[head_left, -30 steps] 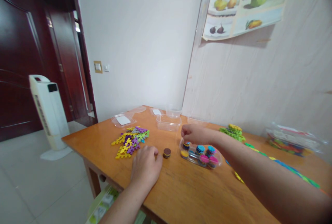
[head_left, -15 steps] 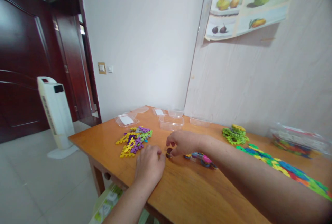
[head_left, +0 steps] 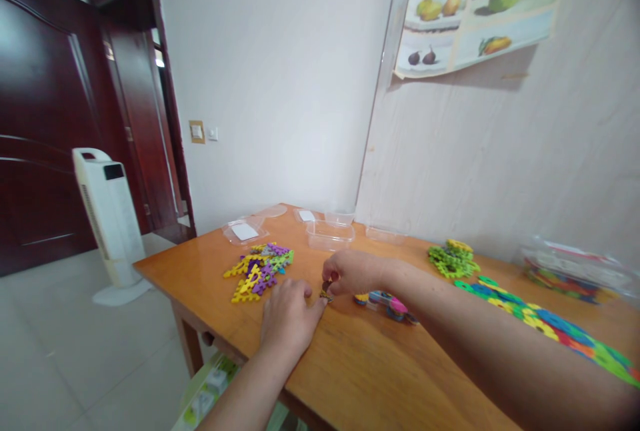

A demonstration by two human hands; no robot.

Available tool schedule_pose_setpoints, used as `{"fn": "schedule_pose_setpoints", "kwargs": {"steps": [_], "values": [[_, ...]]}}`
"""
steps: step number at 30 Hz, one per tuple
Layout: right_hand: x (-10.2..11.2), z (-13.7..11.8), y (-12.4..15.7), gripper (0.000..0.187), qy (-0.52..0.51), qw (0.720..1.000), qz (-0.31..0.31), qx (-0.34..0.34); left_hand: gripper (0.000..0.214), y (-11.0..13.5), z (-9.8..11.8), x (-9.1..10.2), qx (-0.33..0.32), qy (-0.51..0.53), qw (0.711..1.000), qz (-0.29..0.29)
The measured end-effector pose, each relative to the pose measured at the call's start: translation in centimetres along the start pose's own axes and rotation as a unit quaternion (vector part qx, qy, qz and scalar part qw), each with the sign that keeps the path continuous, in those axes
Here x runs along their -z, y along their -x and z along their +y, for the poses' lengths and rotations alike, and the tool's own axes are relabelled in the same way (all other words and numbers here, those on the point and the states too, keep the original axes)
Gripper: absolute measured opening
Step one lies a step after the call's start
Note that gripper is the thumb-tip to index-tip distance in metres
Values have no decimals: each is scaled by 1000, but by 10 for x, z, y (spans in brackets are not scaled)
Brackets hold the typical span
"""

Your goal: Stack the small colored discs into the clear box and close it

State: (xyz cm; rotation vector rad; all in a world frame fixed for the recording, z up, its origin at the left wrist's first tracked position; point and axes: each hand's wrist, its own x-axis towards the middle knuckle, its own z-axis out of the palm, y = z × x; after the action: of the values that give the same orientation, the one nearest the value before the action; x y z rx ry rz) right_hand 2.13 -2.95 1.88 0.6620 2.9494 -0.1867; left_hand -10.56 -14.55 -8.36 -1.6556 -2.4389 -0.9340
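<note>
My right hand is pinched on a small dark stack of round toy discs standing on the wooden table. My left hand lies curled on the table right beside that stack, its thumb touching it. Just behind my right wrist a clear tray holds several more coloured disc stacks, partly hidden by my forearm.
A pile of yellow, purple and green interlocking pieces lies to the left. Empty clear containers and lids stand behind. A green pile, a long coloured strip and a full bag are to the right. A white heater stands on the floor.
My right hand came from above the tray over to the dark disc stack and pinched it. My left hand stayed put beside it. The view shifted slightly to the left.
</note>
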Motion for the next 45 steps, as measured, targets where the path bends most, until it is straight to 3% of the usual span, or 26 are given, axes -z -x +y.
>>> {"fn": "schedule_pose_setpoints", "kwargs": {"steps": [6,13,20,27,31,35,40,45], "values": [[12,13,18,28,-26,999,23,-23,28,-1,0,0,-8,-6,1000,2],[27,49,51,30,10,997,23,-78,26,-2,-1,0,-7,-13,1000,0],[12,60,51,34,51,992,-26,-109,25,-3,0,1,-4,-17,1000,2],[5,62,49,41,80,989,-22,-119,25,-3,0,1,-2,-18,1000,-3],[17,56,51,40,78,991,19,-111,25,-2,1,2,0,-19,1000,-6],[24,35,43,33,51,995,46,-76,24,-2,1,2,-4,-20,1000,-3],[17,5,22,43,25,999,19,-18,23,-2,1,1,-1,-26,1000,-5],[8,-4,3,54,44,999,-6,-16,23,-1,0,2,-6,-24,1000,-3]]}}
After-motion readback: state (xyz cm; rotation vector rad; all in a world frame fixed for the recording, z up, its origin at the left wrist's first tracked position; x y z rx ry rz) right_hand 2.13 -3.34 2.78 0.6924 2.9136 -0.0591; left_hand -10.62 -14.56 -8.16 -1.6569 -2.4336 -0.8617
